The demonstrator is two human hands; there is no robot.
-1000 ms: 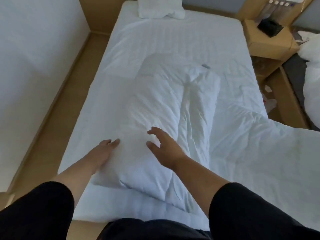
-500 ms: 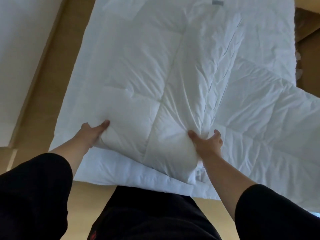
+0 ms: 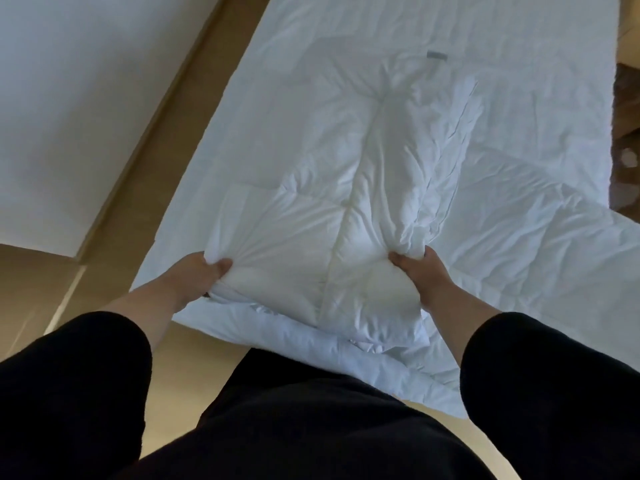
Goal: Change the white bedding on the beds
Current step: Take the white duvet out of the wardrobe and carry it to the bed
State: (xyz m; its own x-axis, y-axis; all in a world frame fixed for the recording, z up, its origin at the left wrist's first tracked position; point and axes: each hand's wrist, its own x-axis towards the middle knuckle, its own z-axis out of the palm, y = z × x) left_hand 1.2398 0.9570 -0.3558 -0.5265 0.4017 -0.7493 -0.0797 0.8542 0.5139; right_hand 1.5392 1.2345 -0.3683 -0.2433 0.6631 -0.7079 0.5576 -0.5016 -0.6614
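Since a moment ago your hands have bunched the duvet (image 3: 346,209) tighter and drawn its near end up off the bed (image 3: 519,81), where the rest of it lies spread and sagging over the right edge. Your left hand (image 3: 194,275) and right hand (image 3: 420,271) each have their fingers curled into a fistful of the folded near end. It looks soft, bulky and light, apt to slump between grips, so hold thick gathered handfuls near the corners.

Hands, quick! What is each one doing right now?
Left hand: closed, gripping the near edge of the white duvet.
Right hand: closed, gripping the same duvet.
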